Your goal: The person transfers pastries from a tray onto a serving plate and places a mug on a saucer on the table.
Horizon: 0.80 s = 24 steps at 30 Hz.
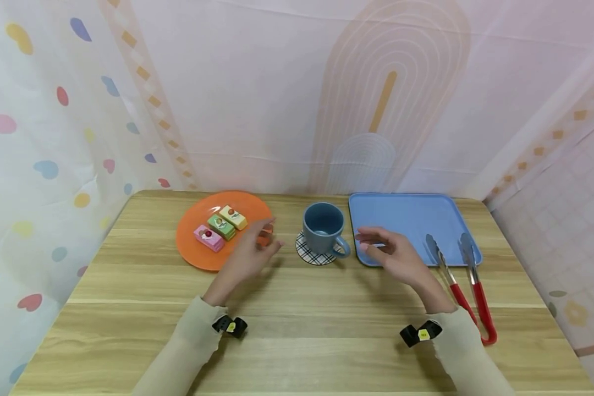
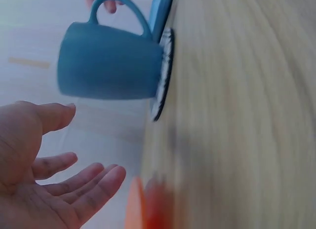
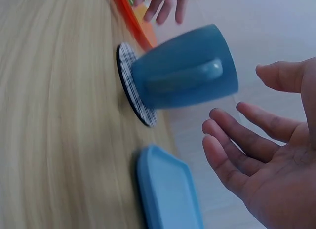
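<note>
A blue mug point(image 1: 322, 228) stands upright on a round black-and-white checked coaster point(image 1: 308, 254), its handle turned toward the front right. To the mug's left, my left hand point(image 1: 249, 250) hovers with spread, relaxed fingers and holds nothing; it overlaps the right rim of the orange plate point(image 1: 193, 220) in the head view. On the other side my right hand point(image 1: 393, 253) faces the mug, fingers loosely bent and apart from it, over the front left of a blue tray point(image 1: 401, 212). Both wrist views show a gap between the fingers and the mug point(image 2: 111, 61).
Three small toy cakes, pink point(image 1: 209, 237), green point(image 1: 221, 226) and yellow point(image 1: 233, 217), sit in a row on the plate. Red-handled tongs point(image 1: 482, 305) lie with their tips on the tray and handles on the wooden table point(image 1: 317, 341). A patterned curtain point(image 1: 257, 99) hangs behind.
</note>
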Available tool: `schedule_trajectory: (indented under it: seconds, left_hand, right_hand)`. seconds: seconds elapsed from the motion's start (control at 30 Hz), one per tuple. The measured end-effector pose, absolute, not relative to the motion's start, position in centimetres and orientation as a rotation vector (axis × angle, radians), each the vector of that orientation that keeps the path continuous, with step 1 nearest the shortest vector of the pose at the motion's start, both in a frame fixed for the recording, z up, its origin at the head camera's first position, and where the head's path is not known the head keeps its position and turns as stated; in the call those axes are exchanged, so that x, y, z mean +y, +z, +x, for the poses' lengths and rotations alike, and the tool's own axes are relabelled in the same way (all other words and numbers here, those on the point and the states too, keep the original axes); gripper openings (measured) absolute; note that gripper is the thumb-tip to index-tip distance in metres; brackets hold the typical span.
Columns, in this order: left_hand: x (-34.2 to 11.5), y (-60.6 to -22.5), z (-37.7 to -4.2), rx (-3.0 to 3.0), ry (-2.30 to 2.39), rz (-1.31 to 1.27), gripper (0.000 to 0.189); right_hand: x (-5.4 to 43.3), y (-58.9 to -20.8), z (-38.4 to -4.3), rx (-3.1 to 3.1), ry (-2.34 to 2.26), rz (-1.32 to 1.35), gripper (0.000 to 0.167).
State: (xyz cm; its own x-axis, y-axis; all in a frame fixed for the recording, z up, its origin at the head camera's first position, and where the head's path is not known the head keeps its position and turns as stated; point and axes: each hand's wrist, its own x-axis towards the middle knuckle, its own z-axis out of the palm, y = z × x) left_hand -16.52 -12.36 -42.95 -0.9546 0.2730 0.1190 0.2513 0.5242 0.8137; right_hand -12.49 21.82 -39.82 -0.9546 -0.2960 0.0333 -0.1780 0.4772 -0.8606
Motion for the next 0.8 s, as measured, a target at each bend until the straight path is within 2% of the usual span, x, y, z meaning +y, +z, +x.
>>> schedule_trajectory:
  seconds: [0.37,0.8]
  left_hand:
    - [-16.7,-41.4,-16.1,3.013,1.439,0.635,0.058]
    - [-21.1,-40.4,-15.0,3.092,1.244,0.542,0.074]
  right_hand:
    - [25.1,-38.7,-11.9,2.833,-1.328,-0.396,0.048]
    - [28.1,-38.3,-10.9,3.054,-1.134,-0.38,0.061]
